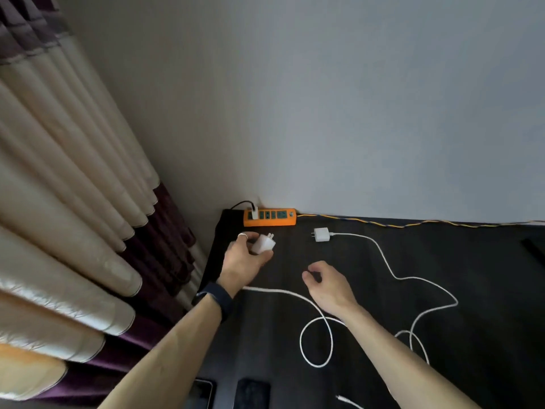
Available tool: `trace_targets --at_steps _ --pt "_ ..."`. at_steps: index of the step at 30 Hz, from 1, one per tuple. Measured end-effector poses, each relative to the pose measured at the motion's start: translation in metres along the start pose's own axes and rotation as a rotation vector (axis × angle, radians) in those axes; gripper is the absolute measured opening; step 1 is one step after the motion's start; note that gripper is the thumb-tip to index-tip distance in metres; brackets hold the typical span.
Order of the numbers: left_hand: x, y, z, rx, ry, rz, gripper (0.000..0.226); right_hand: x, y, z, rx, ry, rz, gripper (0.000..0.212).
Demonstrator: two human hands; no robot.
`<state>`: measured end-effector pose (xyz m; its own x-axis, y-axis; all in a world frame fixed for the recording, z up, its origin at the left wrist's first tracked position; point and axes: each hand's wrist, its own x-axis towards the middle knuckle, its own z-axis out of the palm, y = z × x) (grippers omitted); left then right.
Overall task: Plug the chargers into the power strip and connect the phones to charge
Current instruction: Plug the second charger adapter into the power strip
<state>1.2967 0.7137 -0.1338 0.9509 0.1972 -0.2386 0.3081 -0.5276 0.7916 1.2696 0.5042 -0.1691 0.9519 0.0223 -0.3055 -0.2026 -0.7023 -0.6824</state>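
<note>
An orange power strip [269,217] lies against the wall at the far left of the dark table [442,335], with one white plug and a black cable in its leftmost socket. My left hand [243,259] grips a white charger [263,243], prongs pointing toward the strip, a short way in front of it. Its white cable [312,308] trails back and loops on the table. My right hand [326,280] hovers over the table with fingers loosely curled, holding nothing. A second white charger [322,234] lies right of the first, its cable [392,273] snaking right. Two dark phones [253,394] lie at the near edge.
Cream and purple curtains [73,231] hang close to the table's left edge. The strip's yellow-and-blue braided cord [413,223] runs along the wall to the right. A loose white cable end [348,401] lies at the near edge.
</note>
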Motion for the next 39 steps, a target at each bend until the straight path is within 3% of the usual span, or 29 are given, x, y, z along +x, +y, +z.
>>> trace_targets --at_steps 4,9,13,17,23,33,39 --pt "0.052 -0.019 0.014 0.275 0.015 0.0 0.057 0.053 0.044 0.022 -0.237 -0.071 -0.005 0.052" --pt "0.11 -0.034 0.031 0.645 -0.046 0.178 0.052 0.11 0.084 0.051 -0.532 -0.177 -0.078 0.063" --pt "0.157 -0.028 0.032 0.984 0.004 0.392 0.051 0.128 0.104 0.078 -0.554 -0.05 -0.185 0.059" --pt "0.198 -0.015 0.04 1.182 0.021 0.541 0.037 0.136 0.127 0.095 -0.562 0.084 -0.268 0.063" --pt "0.233 -0.015 0.058 1.328 -0.07 0.549 0.037 0.139 0.141 0.096 -0.591 0.129 -0.338 0.057" --pt "0.261 -0.01 0.058 1.335 -0.098 0.431 0.031 0.136 0.143 0.097 -0.542 0.133 -0.323 0.057" --pt "0.268 -0.005 0.055 1.335 -0.172 0.502 0.037 0.139 0.143 0.097 -0.527 0.146 -0.334 0.056"
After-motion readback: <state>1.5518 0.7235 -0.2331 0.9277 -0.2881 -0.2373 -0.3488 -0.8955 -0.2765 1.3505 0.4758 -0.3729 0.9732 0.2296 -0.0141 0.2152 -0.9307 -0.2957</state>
